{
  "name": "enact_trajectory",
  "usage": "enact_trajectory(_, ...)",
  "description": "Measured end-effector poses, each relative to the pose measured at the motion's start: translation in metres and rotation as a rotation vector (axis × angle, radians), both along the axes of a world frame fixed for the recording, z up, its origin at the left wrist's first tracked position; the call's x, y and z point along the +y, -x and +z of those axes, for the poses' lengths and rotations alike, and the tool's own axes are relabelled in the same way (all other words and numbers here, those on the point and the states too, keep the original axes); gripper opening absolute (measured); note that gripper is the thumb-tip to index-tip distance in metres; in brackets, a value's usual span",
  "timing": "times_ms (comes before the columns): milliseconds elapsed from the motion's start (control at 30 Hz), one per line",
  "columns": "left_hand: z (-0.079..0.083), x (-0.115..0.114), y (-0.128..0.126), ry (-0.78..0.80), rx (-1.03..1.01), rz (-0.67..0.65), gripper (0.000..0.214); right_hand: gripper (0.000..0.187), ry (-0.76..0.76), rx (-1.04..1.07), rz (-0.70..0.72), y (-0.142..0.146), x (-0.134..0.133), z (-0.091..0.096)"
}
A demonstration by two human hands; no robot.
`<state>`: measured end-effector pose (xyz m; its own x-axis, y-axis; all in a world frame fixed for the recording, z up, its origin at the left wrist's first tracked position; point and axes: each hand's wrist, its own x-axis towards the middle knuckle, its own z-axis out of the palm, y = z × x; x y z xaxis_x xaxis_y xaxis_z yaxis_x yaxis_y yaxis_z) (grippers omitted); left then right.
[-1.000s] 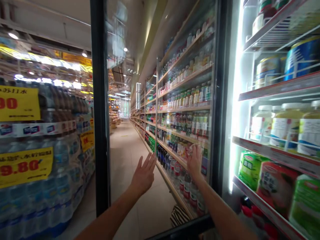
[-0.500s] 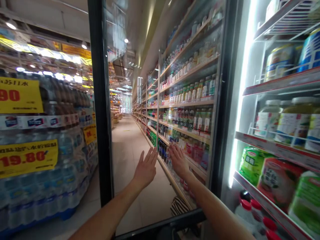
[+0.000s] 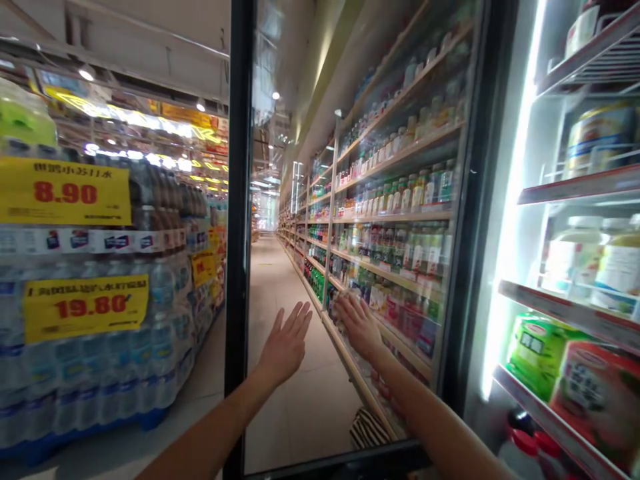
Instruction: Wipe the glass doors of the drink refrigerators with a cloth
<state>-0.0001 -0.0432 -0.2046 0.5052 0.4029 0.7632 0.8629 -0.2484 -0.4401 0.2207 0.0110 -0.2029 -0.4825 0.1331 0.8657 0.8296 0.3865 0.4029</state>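
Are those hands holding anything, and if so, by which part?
The left hand, open against the glass door, appears to hold nothing. Whether anything is held under the right hand cannot be told.

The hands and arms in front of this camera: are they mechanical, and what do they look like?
Not mechanical: they are a person's own. The left hand and right hand are ungloved, with slim fingers. The left forearm and right forearm are bare as far as they show, with no sleeve in view. I can make out no watch, bracelet, cables or markings.
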Motion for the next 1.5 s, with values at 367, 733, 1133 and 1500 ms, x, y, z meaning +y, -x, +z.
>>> enact_trajectory(367,-0.001,-0.008,0.027,0.005,-0.008,0.052,0.057,0.049,0.019,-0.193,0.097,0.032,-0.008,0.002)
enact_trajectory(733,0.009,-0.029,0.060,-0.021,-0.035,0.103,0.056,0.050,0.032,-0.265,0.177,0.074,-0.012,0.022)
enact_trajectory(1133,0.012,-0.049,0.094,-0.098,-0.107,0.088,0.058,0.051,0.061,-0.338,0.225,0.125,-0.020,0.043)
enact_trajectory(1500,0.045,-0.059,0.109,-0.181,-0.197,0.103,0.056,0.048,-0.009,-0.240,0.189,0.160,-0.023,0.087)
